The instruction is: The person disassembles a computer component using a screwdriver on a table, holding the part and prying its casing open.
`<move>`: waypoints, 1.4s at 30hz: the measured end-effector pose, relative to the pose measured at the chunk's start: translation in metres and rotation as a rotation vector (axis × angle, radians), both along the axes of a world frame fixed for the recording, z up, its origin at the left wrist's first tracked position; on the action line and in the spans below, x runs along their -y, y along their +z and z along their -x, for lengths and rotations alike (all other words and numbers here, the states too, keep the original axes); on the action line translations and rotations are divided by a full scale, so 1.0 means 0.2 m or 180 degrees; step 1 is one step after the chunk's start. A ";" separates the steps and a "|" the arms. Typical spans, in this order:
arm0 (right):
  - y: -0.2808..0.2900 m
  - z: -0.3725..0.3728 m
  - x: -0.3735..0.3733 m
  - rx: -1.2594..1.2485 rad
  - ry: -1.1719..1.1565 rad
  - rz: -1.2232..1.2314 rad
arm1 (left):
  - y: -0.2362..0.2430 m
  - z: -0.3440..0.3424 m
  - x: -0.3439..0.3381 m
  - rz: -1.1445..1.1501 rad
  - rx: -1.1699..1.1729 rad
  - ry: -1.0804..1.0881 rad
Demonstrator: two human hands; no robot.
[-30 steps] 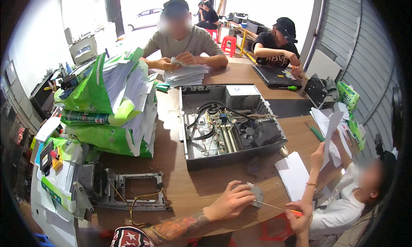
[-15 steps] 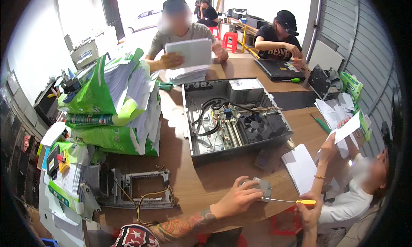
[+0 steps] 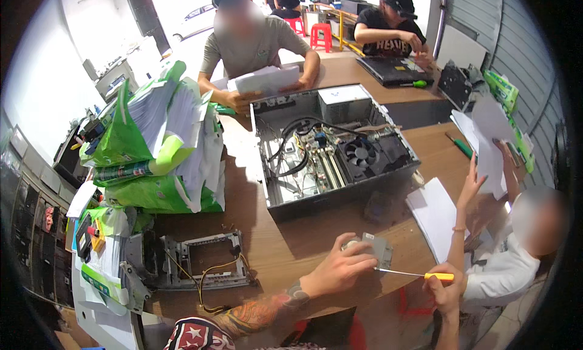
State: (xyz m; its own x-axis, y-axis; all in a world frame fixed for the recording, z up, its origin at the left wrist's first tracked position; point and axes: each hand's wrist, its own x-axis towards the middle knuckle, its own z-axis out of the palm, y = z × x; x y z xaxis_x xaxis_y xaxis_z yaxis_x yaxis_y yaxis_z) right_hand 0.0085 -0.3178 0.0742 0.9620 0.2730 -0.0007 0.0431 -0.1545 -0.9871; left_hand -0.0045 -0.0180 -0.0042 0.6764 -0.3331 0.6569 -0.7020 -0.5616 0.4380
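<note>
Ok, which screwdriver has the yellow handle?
The yellow-handled screwdriver is in the right hand, its tip at the flat grey part; the green-handled screwdriver lies on the table beside loose papers.

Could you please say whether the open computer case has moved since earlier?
No, the computer case stays put, judged by the dark strip in the table.

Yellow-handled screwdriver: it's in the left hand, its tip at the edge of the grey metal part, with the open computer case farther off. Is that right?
Not quite: the head view shows the yellow-handled screwdriver in the right hand, not the left. Its tip is at the edge of the grey metal part, with the open computer case farther off.
</note>
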 end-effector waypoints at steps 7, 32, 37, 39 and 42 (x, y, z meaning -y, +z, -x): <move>0.02 0.01 0.01 0.0684 0.0199 0.0990 | -0.01 0.00 0.00 -0.0136 -0.0061 0.0062; 0.05 0.04 -0.06 0.1768 0.0305 0.1715 | 0.06 -0.01 0.01 -0.0133 -0.0067 0.0092; 0.06 0.04 -0.06 0.2586 0.0452 0.2022 | 0.06 0.00 0.01 -0.0111 -0.0104 0.0060; 0.06 0.03 -0.07 0.2561 0.0472 0.2011 | 0.06 0.00 0.01 -0.0108 -0.0120 0.0084; 0.08 0.03 -0.07 0.2551 0.0465 0.1985 | 0.06 -0.01 0.02 -0.0084 -0.0126 0.0115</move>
State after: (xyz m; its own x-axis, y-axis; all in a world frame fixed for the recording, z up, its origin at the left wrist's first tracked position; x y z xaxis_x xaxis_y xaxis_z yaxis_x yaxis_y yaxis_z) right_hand 0.0030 -0.3043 0.0904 0.6996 0.5585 0.4457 0.7140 -0.5706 -0.4056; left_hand -0.0030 -0.0212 0.0085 0.7136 -0.3247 0.6207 -0.6633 -0.5980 0.4498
